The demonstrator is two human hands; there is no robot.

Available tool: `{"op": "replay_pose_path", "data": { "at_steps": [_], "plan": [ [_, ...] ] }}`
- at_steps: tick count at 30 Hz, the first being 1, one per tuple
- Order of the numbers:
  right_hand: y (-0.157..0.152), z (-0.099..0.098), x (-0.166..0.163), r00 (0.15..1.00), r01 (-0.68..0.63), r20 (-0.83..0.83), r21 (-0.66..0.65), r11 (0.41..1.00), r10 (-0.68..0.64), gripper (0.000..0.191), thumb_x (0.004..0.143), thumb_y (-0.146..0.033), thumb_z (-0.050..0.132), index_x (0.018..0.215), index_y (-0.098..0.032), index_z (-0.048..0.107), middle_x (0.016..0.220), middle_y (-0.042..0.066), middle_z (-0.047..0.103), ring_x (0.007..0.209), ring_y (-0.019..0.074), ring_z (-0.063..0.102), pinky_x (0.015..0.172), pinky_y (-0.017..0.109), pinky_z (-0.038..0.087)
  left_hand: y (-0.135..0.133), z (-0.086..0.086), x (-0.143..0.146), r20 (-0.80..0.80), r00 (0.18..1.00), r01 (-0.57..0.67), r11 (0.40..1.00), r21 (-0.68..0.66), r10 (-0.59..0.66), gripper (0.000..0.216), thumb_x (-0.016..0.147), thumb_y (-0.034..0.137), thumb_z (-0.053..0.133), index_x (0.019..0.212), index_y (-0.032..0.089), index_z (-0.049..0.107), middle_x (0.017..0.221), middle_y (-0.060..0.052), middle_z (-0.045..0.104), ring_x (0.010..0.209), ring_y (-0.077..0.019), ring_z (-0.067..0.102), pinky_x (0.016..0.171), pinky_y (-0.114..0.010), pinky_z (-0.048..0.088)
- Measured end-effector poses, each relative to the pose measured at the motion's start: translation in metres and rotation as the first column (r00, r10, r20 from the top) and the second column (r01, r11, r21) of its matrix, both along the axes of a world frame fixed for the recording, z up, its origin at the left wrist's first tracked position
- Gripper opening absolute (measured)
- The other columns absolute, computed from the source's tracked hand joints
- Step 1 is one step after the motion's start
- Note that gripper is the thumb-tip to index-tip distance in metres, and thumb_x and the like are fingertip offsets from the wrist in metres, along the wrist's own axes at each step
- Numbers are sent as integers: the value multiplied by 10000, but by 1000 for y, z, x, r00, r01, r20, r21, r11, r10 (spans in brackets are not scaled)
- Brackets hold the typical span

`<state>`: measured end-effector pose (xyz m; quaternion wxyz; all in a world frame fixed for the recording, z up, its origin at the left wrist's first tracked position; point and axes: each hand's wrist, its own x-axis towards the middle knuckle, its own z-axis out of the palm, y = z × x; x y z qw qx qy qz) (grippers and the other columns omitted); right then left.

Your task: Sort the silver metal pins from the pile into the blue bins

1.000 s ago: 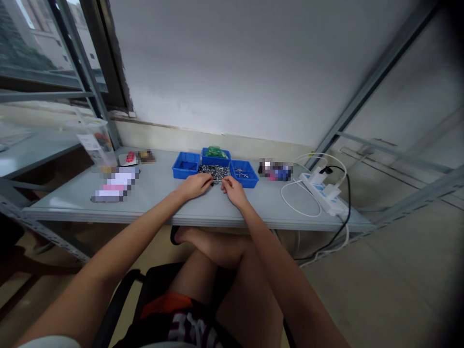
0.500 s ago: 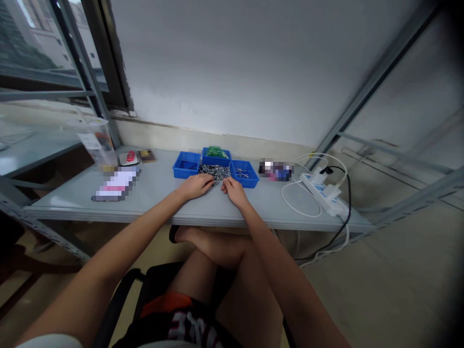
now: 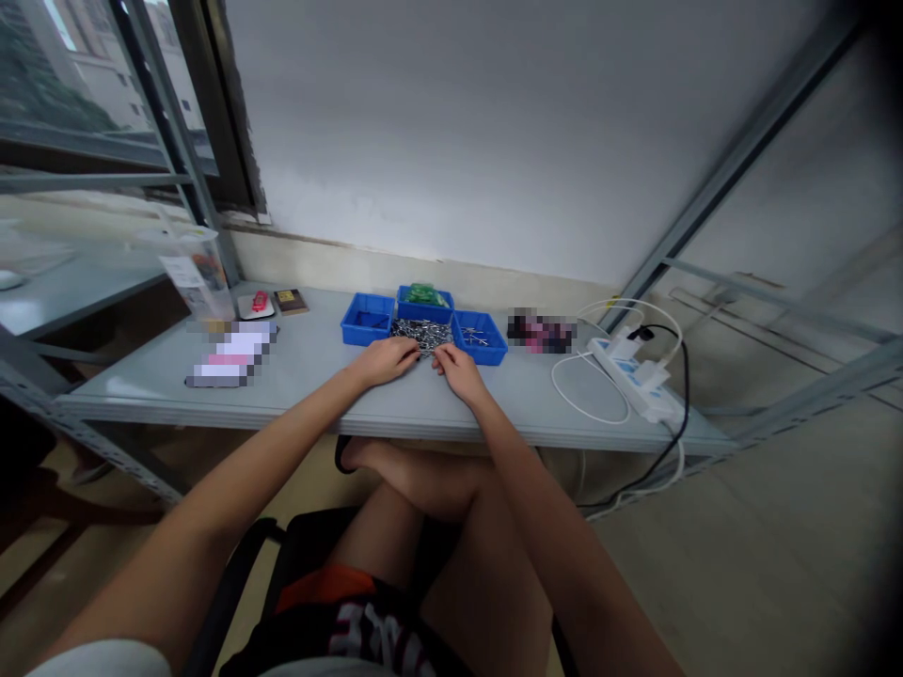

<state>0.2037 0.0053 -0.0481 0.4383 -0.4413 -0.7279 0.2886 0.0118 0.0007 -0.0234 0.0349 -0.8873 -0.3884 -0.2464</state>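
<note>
The heap of small shiny metal pins or screws (image 3: 421, 332) lies loose on the grey bench (image 3: 310, 381), straight ahead of both hands on the side away from the person. It is spread wider than it is deep, with its long axis running left to right.

The left hand (image 3: 385, 360) rests palm down, its fingers curled, and the tips meet the near left edge of the heap. The right hand (image 3: 458, 369) sits just beside it with its fingers drawn together, touching the near edge a little right of the middle. Neither hand is clearly the nearer one, since both reach the heap at their fingertips. I cannot tell whether either is pinching a piece (the parts are too small and blurred at this range).

Three blue plastic trays hem the heap in:
- The left blue tray (image 3: 368, 320) is just beside its left end.
- The rear blue tray holding green pieces (image 3: 423, 303) stands behind it.
- The right blue tray with a few metal pieces inside (image 3: 480, 337) is just beside its right end.

Well apart to the right lie a white power strip (image 3: 631, 376) and a looped white cable (image 3: 589, 393). Far to the left stands a clear plastic container (image 3: 198, 273).
</note>
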Motion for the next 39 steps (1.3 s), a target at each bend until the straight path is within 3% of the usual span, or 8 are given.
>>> {"op": "replay_pose_path", "data": {
  "at_steps": [16, 24, 30, 39],
  "plan": [
    [-3, 4, 0, 996, 39, 79, -12, 999, -38, 368, 879, -409, 339, 639, -190, 512, 613, -19, 567, 576, 104, 528, 642, 238, 396, -1, 1, 0, 6, 999, -45, 999, 22, 45, 260, 922, 346, 323, 947, 201, 537, 891, -40, 627, 837, -179, 582, 721, -269, 426],
    [-1, 2, -1, 995, 53, -83, 17, 998, -51, 192, 788, -327, 456, 933, -210, 503, 864, -3, 588, 615, 103, 544, 670, 262, 433, 1, 0, -1, -28, 999, -45, 998, 33, 46, 270, 930, 318, 288, 905, 198, 529, 863, -44, 619, 821, -180, 581, 710, -273, 427],
    [-2, 2, 1, 1000, 4, 29, 65, 998, -6, 247, 691, -152, 386, 857, -203, 561, 746, -19, 581, 674, 128, 538, 702, 271, 420, -2, 2, -1, -56, 997, -56, 998, 8, 57, 287, 932, 324, 270, 921, 198, 528, 878, -50, 622, 830, -184, 583, 719, -279, 430],
    [-3, 3, 2, 998, 55, -3, 144, 988, -55, 228, 703, -172, 430, 866, -189, 588, 868, 13, 632, 681, 133, 552, 721, 289, 450, 0, 1, 0, -31, 990, -141, 989, -40, 140, 298, 919, 381, 288, 955, 203, 525, 939, -53, 635, 856, -199, 592, 715, -288, 436]
  ]
}}
